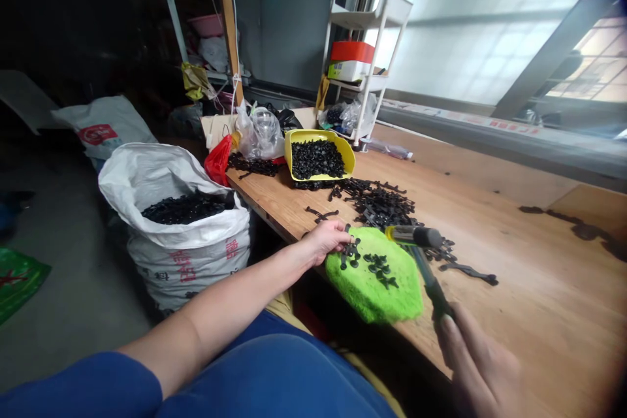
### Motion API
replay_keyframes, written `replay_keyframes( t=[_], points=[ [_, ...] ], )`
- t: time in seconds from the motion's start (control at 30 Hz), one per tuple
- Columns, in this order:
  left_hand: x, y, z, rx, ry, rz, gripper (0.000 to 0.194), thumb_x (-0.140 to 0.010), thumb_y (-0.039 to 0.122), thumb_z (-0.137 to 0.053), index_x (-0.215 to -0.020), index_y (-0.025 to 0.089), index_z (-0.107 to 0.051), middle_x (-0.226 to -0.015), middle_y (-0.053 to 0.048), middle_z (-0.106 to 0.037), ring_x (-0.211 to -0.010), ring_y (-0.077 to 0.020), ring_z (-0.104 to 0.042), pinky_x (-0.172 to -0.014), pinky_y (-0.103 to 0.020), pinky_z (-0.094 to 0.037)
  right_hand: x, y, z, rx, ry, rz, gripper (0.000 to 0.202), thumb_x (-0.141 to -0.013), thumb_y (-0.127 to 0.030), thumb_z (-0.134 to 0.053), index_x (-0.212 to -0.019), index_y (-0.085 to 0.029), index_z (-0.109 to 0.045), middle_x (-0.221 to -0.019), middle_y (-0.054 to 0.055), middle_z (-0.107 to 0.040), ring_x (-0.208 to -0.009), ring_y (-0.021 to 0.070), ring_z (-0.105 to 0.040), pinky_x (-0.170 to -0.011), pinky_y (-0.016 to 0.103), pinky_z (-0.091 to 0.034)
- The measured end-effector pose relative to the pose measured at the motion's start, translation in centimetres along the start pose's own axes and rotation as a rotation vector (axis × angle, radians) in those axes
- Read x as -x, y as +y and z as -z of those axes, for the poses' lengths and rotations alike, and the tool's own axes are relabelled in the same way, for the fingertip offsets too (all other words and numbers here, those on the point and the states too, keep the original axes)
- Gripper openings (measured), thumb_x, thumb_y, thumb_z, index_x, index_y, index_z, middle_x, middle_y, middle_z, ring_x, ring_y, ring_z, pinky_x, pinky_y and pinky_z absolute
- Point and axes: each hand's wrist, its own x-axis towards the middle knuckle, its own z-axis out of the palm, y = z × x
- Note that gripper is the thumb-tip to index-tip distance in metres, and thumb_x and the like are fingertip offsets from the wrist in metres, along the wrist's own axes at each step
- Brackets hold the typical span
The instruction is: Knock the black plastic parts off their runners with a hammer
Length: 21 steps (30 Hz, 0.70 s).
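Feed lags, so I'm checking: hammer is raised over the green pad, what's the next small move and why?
Probably bring the hammer down on the black part that the left hand steadies on the green pad. The right hand grips the handle, head poised just beside it.

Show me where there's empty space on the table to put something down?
Bare wood lies right of the hammer, toward the window, and behind the black parts pile up to the white shelf. It is crowded around the green pad, the yellow tray and the left hand.
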Motion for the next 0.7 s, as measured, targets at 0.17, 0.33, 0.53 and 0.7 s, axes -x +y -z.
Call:
replay_keyframes(
  t=[0.17,0.33,0.53,0.7],
  points=[
    [-0.2,-0.2,0.2,0.041,-0.036,0.038,0.012,-0.063,0.008,-0.063,-0.075,0.008,-0.058,-0.060,-0.001,-0.057,-0.042,-0.0019,-0.044,-0.038,-0.013,-0.026,-0.1,0.3,0.1,0.009,-0.030,0.054,0.037,-0.087,-0.054,-0.040,-0.107,-0.026,-0.054,-0.079,0.000,-0.057,-0.081,0.0204,-0.054,-0.069,0.024,-0.038],
    [-0.2,-0.2,0.3,0.036,-0.039,0.022,0.016,-0.061,0.008,-0.065,-0.074,0.009,-0.057,-0.060,0.000,-0.057,-0.042,-0.0025,-0.046,-0.039,-0.014,-0.028,-0.4,1.9,-0.6,0.041,-0.145,0.094,0.035,-0.088,-0.052,-0.040,-0.106,-0.025,-0.054,-0.081,-0.001,-0.061,-0.068,0.0171,-0.056,-0.057,0.021,-0.040],
    [-0.1,-0.3,0.2,0.030,-0.078,-0.032,0.016,-0.061,0.007,-0.064,-0.071,0.011,-0.052,-0.055,0.004,-0.053,-0.040,-0.0023,-0.044,-0.038,-0.013,-0.027,0.0,0.8,0.2,0.195,-0.019,0.049,0.040,-0.089,-0.054,-0.035,-0.109,-0.023,-0.053,-0.083,0.005,-0.062,-0.072,0.0213,-0.059,-0.052,0.024,-0.043],
    [0.0,-0.2,0.2,0.004,-0.102,-0.050,0.020,-0.060,0.006,-0.065,-0.073,0.012,-0.051,-0.056,0.004,-0.053,-0.042,-0.0036,-0.047,-0.039,-0.014,-0.031,-0.5,0.0,0.3,0.405,-0.245,0.077,0.045,-0.086,-0.060,-0.031,-0.097,-0.025,-0.057,-0.061,0.003,-0.060,-0.054,0.0246,-0.058,-0.038,0.027,-0.039]
  ],
)
